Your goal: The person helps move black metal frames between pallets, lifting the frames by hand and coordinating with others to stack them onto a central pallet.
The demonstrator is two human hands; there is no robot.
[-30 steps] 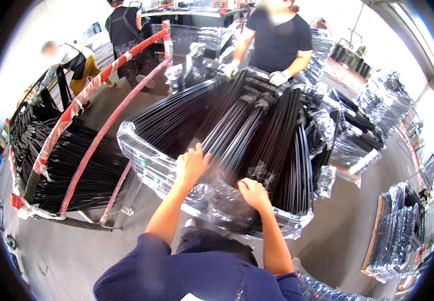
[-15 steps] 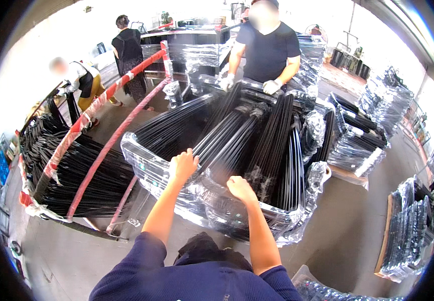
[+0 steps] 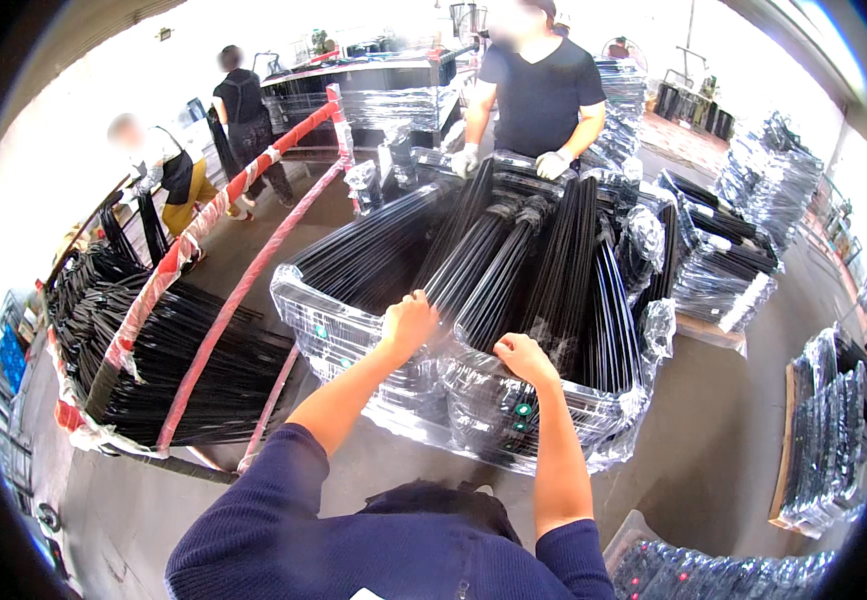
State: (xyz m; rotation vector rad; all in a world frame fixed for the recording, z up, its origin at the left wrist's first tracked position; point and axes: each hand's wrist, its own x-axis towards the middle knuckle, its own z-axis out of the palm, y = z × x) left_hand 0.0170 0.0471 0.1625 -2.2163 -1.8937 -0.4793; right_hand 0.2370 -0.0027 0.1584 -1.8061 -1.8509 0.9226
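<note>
Rods lie beyond left grip and right grip, both apparently curled round wrapped rim.

Brightly lit fisheye view. The white wall is overexposed; stretch film glints with specular highlights; soft shadow darkens the concrete floor. A hazy smear veils the centre; straight edges bow toward the black rim.

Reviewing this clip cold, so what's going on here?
The person's left hand and right hand are at the near edge of a plastic-wrapped container holding bundles of long black strips; whether they grip is unclear. Across it stands a co-worker, gloved hands at the far edge. To the left, more black strips show between red bars.
</note>
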